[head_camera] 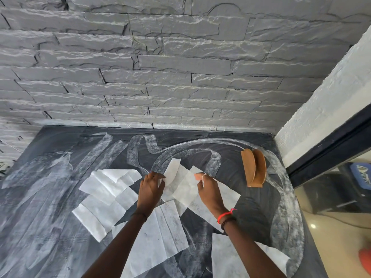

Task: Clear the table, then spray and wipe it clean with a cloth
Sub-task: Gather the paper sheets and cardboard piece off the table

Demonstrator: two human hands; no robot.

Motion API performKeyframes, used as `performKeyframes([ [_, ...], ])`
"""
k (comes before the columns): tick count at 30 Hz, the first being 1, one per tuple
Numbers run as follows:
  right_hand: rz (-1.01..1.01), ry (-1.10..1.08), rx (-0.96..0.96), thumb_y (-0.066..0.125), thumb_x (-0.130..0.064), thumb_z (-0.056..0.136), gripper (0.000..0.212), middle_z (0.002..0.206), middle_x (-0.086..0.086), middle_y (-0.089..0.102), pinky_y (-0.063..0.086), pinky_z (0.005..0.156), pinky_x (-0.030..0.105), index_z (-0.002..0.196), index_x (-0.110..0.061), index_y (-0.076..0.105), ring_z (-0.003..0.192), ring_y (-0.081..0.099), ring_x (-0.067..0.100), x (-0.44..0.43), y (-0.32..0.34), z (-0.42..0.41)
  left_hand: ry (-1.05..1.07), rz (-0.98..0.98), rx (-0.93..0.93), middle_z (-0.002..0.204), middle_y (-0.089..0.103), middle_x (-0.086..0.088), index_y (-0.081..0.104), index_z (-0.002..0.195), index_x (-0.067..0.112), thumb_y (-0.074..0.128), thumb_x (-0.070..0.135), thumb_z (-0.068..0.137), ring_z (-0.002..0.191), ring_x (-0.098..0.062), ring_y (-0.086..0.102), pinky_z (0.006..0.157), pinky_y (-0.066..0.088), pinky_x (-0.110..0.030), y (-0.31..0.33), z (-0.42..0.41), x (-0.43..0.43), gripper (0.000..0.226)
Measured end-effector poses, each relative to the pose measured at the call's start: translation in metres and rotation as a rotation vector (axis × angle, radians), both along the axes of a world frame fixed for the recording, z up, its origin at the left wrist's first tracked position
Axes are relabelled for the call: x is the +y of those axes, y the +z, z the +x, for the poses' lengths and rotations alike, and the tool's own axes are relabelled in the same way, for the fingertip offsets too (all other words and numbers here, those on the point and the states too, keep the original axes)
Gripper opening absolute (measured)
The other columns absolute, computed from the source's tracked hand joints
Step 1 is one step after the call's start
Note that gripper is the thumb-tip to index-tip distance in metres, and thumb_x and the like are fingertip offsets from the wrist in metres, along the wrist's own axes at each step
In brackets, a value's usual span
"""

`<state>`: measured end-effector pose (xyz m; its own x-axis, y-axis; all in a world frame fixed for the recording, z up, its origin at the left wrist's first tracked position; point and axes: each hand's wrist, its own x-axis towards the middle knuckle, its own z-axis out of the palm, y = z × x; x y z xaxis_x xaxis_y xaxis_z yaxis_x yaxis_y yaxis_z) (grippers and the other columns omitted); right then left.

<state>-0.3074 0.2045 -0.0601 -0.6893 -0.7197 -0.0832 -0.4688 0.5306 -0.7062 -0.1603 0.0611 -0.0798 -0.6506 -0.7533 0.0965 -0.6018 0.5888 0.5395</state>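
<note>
Several white paper napkins (112, 187) lie spread and overlapping on a dark table (50, 197) streaked with white smears. My left hand (151, 186) pinches the edge of one napkin (172, 173) near the table's middle. My right hand (208, 187) grips another napkin (185, 192) just to the right of it. Both napkins are lifted slightly at their far corners. A brown wooden napkin holder (254, 169) stands upright and empty at the right, an arm's reach beyond my right hand.
A grey stone wall (160, 67) runs along the table's far edge. A white pillar and dark frame (325, 137) close off the right side. Floor and a blue object (361, 173) show past the table's right edge.
</note>
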Motion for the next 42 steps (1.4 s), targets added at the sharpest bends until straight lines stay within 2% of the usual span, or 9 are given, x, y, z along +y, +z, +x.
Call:
performKeyframes([
  [5,-0.004,0.202,-0.092,0.054,0.002,0.087,0.062,0.128,0.010,0.053,0.036,0.108,0.026,0.143,-0.019,0.039,0.123,0.049,0.017,-0.033,0.004,-0.012,0.165,0.344,0.280,0.096,0.068,-0.010,0.067,0.095,0.004,0.059,0.007,0.091,0.086,-0.022,0.062,0.075,0.043,-0.025,0.012,-0.007,-0.010,0.009],
  [10,0.006,0.328,-0.128,0.079,-0.018,0.071,0.091,0.120,0.014,0.050,0.041,0.103,0.033,0.146,-0.033,0.030,0.115,0.047,0.025,-0.077,0.012,-0.020,0.172,0.521,0.443,0.066,0.059,0.012,0.062,0.082,0.012,0.055,0.010,0.096,0.056,0.011,0.053,0.057,0.038,-0.005,0.032,-0.016,-0.025,0.015],
  [16,-0.059,0.172,-0.059,0.080,-0.016,0.073,0.047,0.117,0.016,0.062,0.037,0.086,0.017,0.113,0.001,0.063,0.110,0.058,0.028,-0.114,0.019,-0.033,0.118,0.707,0.674,0.079,0.065,0.005,0.068,0.091,0.007,0.053,0.013,0.097,0.069,0.007,0.054,0.067,0.044,-0.009,0.050,-0.023,-0.048,0.017],
  [19,-0.051,0.105,-0.202,0.075,-0.017,0.078,0.042,0.114,0.009,0.065,0.037,0.081,0.014,0.115,-0.001,0.063,0.107,0.059,0.020,-0.117,0.018,-0.043,0.097,0.743,0.724,0.078,0.060,0.004,0.067,0.083,0.014,0.054,0.011,0.096,0.066,0.010,0.051,0.066,0.042,-0.006,0.054,-0.025,-0.059,0.019],
  [22,-0.076,0.120,-0.380,0.075,-0.024,0.079,0.044,0.104,0.000,0.061,0.039,0.083,0.026,0.115,-0.004,0.062,0.096,0.055,0.013,-0.114,0.020,-0.053,0.095,0.775,0.752,0.083,0.062,0.002,0.067,0.086,0.012,0.054,0.010,0.096,0.073,0.006,0.053,0.071,0.044,-0.007,0.054,-0.026,-0.069,0.017],
  [30,-0.282,0.066,-0.571,0.076,-0.033,0.077,0.045,0.114,0.002,0.062,0.046,0.072,0.025,0.113,-0.011,0.061,0.101,0.057,0.013,-0.116,0.034,-0.068,0.001,0.784,0.774,0.090,0.067,0.010,0.069,0.095,0.013,0.056,0.012,0.095,0.085,0.001,0.058,0.081,0.047,-0.018,0.061,-0.030,-0.082,0.013],
  [33,-0.372,0.064,-0.534,0.072,-0.027,0.082,0.016,0.090,-0.004,0.062,0.043,0.074,0.021,0.093,-0.020,0.063,0.084,0.054,0.007,-0.123,0.044,-0.070,0.106,0.595,0.783,0.111,0.060,0.000,0.056,0.117,0.011,0.062,0.016,0.092,0.100,-0.006,0.058,0.092,0.049,-0.025,0.059,-0.034,-0.082,0.026],
  [37,-0.432,0.040,-0.490,0.069,-0.022,0.086,0.017,0.089,-0.003,0.065,0.042,0.077,0.020,0.097,-0.010,0.065,0.082,0.056,0.006,-0.132,0.060,-0.075,0.213,0.334,0.694,0.102,0.054,0.000,0.050,0.107,0.019,0.067,0.036,0.085,0.090,-0.010,0.055,0.088,0.049,-0.044,0.044,-0.033,-0.068,0.032],
  [42,-0.449,0.091,-0.437,0.068,-0.017,0.086,0.026,0.098,0.001,0.068,0.044,0.077,0.012,0.106,-0.001,0.068,0.088,0.058,0.006,-0.139,0.077,-0.080,0.079,0.361,0.646,0.136,0.040,0.020,0.032,0.143,0.027,0.080,0.044,0.072,0.127,0.002,0.043,0.105,0.036,-0.014,0.036,-0.044,-0.063,0.088],
])
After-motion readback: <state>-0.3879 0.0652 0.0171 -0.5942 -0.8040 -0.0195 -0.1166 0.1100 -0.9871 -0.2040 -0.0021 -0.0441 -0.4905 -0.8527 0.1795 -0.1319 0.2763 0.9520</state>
